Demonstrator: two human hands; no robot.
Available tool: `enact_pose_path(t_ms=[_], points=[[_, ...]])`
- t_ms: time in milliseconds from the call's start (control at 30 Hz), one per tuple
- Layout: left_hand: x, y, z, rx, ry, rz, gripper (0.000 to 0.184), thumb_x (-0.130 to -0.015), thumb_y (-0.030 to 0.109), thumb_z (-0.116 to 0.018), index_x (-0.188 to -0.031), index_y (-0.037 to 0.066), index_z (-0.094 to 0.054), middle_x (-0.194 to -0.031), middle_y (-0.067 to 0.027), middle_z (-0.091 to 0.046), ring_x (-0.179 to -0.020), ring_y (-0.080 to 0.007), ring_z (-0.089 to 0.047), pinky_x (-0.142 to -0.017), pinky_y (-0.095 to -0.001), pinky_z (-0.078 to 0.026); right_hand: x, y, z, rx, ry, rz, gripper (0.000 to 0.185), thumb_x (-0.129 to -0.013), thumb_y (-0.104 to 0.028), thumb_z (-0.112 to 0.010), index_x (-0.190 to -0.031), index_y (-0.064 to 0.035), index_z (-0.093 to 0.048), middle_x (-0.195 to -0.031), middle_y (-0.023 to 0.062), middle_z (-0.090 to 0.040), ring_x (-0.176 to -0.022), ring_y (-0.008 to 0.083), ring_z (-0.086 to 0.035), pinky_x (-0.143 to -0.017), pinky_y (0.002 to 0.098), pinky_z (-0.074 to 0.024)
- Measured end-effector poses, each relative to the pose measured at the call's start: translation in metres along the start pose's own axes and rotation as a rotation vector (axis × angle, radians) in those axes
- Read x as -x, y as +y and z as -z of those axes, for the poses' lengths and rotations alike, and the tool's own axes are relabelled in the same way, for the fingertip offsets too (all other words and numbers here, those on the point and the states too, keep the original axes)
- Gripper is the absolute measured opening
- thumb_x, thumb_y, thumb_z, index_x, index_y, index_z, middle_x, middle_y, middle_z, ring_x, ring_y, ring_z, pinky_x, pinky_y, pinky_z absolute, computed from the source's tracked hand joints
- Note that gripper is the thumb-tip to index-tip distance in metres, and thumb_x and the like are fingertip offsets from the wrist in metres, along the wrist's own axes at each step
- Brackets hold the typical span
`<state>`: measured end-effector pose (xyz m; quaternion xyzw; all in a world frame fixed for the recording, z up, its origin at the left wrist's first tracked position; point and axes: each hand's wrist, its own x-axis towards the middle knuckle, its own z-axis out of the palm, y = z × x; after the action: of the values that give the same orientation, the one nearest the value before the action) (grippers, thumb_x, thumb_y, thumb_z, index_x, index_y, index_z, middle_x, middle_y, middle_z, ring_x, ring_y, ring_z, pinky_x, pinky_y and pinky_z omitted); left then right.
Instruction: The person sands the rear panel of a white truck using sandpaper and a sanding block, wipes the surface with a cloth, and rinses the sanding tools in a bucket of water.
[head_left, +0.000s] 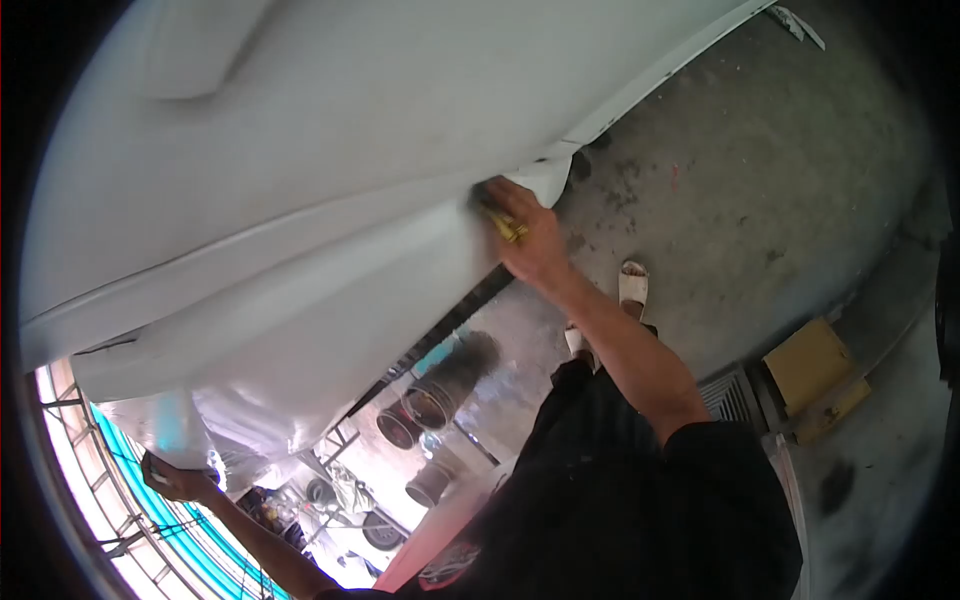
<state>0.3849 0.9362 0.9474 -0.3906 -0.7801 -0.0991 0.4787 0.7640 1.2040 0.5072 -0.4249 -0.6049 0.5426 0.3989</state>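
A large white car body panel (pixel 330 230) fills the upper left, with a long crease running along it. My right hand (pixel 535 240) presses a small dark block with a yellow part (pixel 508 224) against the panel near its right end. The fingers are closed round the block, and its kind does not show clearly. At the lower left, my left hand (pixel 180 482) is at the panel's far end, by a shiny rounded part (pixel 155 425). Its fingers are bent, and what they grip is too dark to make out.
Below the panel several buckets (pixel 432 402) stand on the concrete floor (pixel 740 190). A tan box (pixel 808 368) lies at the right beside a grey grille (pixel 733 397). My feet in light sandals (pixel 633 284) are under the right arm. Metal framing (pixel 120 540) shows at the lower left.
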Motion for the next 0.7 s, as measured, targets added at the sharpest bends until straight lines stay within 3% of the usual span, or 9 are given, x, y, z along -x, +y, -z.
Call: enact_pose_path(t_ms=[100, 167, 200, 300, 367, 500, 567, 633, 700], points=[[-0.002, 0.007, 0.003, 0.006, -0.001, 0.014, 0.034, -0.102, 0.033, -0.053, -0.111, 0.004, -0.067, -0.111, -0.0109, -0.065, -0.1, -0.0275, -0.064, -0.088, -0.042, -0.051, -0.002, 0.024, 0.0, -0.154, 0.056, 0.138, 0.048, -0.083, -0.007, -0.065, -0.131, -0.0052, -0.059, -0.134, 0.0167, -0.059, -0.123, 0.0332, -0.057, -0.105, 0.0373, -0.0464], [-0.004, -0.001, 0.005, -0.029, -0.009, -0.07, 0.034, -0.101, 0.034, -0.054, -0.111, 0.005, -0.067, -0.111, -0.0105, -0.065, -0.1, -0.0276, -0.064, -0.088, -0.0424, -0.051, -0.017, 0.06, 0.007, -0.081, 0.112, -0.076, 0.044, -0.084, -0.004, -0.062, -0.128, -0.0019, -0.06, -0.127, 0.0201, -0.063, -0.113, 0.0351, -0.064, -0.096, 0.0367, -0.0525], [-0.003, -0.002, 0.007, -0.032, -0.003, -0.047, 0.034, -0.101, 0.034, -0.054, -0.112, 0.004, -0.067, -0.112, -0.0106, -0.065, -0.1, -0.0276, -0.064, -0.088, -0.0424, -0.051, -0.027, 0.092, 0.006, 0.12, 0.103, 0.064, 0.042, -0.084, -0.005, -0.062, -0.127, -0.0021, -0.061, -0.123, 0.0203, -0.065, -0.108, 0.0366, -0.066, -0.095, 0.0388, -0.0536], [-0.005, 0.004, 0.002, 0.001, 0.002, 0.054, 0.034, -0.1, 0.034, -0.055, -0.112, 0.004, -0.066, -0.112, -0.0115, -0.064, -0.1, -0.0274, -0.064, -0.089, -0.042, -0.051, -0.019, 0.034, 0.009, 0.117, 0.004, -0.143, 0.041, -0.084, -0.006, -0.062, -0.126, -0.0025, -0.062, -0.126, 0.0203, -0.063, -0.114, 0.0356, -0.063, -0.098, 0.0402, -0.0518], [-0.004, 0.009, 0.004, 0.045, 0.006, 0.177, 0.035, -0.1, 0.034, -0.054, -0.113, 0.003, -0.065, -0.114, -0.0125, -0.064, -0.099, -0.0272, -0.064, -0.089, -0.0413, -0.051, -0.008, 0.012, 0.01, 0.026, -0.034, 0.056, 0.041, -0.085, -0.007, -0.063, -0.126, -0.0033, -0.062, -0.13, 0.0204, -0.061, -0.123, 0.0343, -0.058, -0.104, 0.0401, -0.0471], [-0.001, -0.003, 0.003, 0.169, 0.022, 0.198, 0.035, -0.098, 0.032, -0.06, -0.114, 0.0, -0.063, -0.115, -0.0152, -0.062, -0.102, -0.0295, -0.062, -0.085, -0.0434, -0.054, -0.024, 0.075, 0.021, -0.086, -0.052, 0.06, 0.04, -0.084, -0.002, -0.062, -0.123, -0.0045, -0.063, -0.126, 0.0196, -0.062, -0.117, 0.0358, -0.06, -0.1, 0.0395, -0.0496], [-0.002, -0.015, 0.005, -0.002, 0.007, 0.017, 0.035, -0.099, 0.031, -0.059, -0.114, 0.0, -0.063, -0.115, -0.0151, -0.062, -0.102, -0.0295, -0.063, -0.088, -0.0422, -0.055, -0.03, 0.078, 0.025, -0.039, -0.112, 0.07, 0.039, -0.083, 0.001, -0.061, -0.122, -0.0045, -0.064, -0.126, 0.0187, -0.063, -0.116, 0.0352, -0.061, -0.098, 0.0392, -0.0505], [0.0, 0.0, 0.002, 0.176, 0.049, 0.204, 0.035, -0.099, 0.032, -0.058, -0.113, 0.0, -0.063, -0.114, -0.0155, -0.061, -0.102, -0.0298, -0.063, -0.089, -0.0409, -0.055, -0.032, 0.055, 0.031, 0.045, -0.183, 0.099, 0.038, -0.084, 0.003, -0.059, -0.121, -0.0042, -0.064, -0.126, 0.0176, -0.063, -0.115, 0.034, -0.062, -0.096, 0.0387, -0.0512], [-0.008, -0.033, 0.006, -0.059, -0.006, 0.034, 0.036, -0.099, 0.032, -0.057, -0.115, 0.0, -0.061, -0.114, -0.0157, -0.061, -0.101, -0.0295, -0.064, -0.088, -0.0411, -0.056, -0.029, 0.065, 0.023, 0.016, -0.196, 0.075, 0.039, -0.086, 0.0, -0.057, -0.125, -0.0058, -0.063, -0.128, 0.0165, -0.063, -0.117, 0.0334, -0.061, -0.097, 0.0384, -0.0511]])
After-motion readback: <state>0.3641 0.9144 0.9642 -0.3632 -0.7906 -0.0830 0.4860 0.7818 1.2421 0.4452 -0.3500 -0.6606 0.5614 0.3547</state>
